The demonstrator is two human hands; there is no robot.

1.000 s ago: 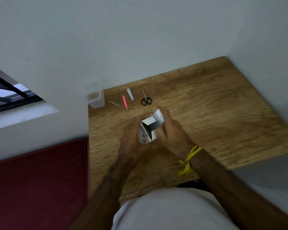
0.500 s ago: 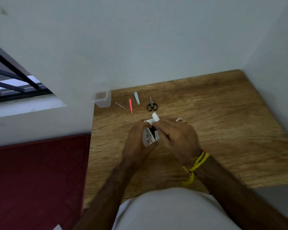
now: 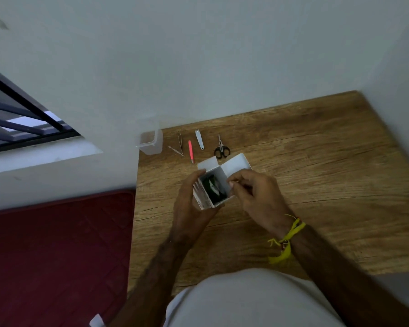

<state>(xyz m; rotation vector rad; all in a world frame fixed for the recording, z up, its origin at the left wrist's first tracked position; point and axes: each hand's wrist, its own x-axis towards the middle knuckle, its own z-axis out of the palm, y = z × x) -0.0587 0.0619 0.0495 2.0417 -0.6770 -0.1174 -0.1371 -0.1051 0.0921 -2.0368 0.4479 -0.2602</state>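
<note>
In the head view, we see both hands meeting over a small white box, held just above the wooden table near its left edge. The left hand is wrapped round the box's printed left side from below, its fingers curled and its thumb lying along the upper rim. The right hand is half closed, its thumb and forefinger pinching the box's right wall at the open mouth while the other fingers curl loosely behind. Both top flaps stand open, one flap towards the wall and a wider flap to the right. Inside we make out something dark, though we cannot tell what it is.

A yellow thread band circles the right wrist. Beyond the box, small tools lie in a row on the table: black-handled scissors, a white file-like tool, a pink stick and metal tweezers. A clear plastic tub sits at the table's far left corner.
</note>
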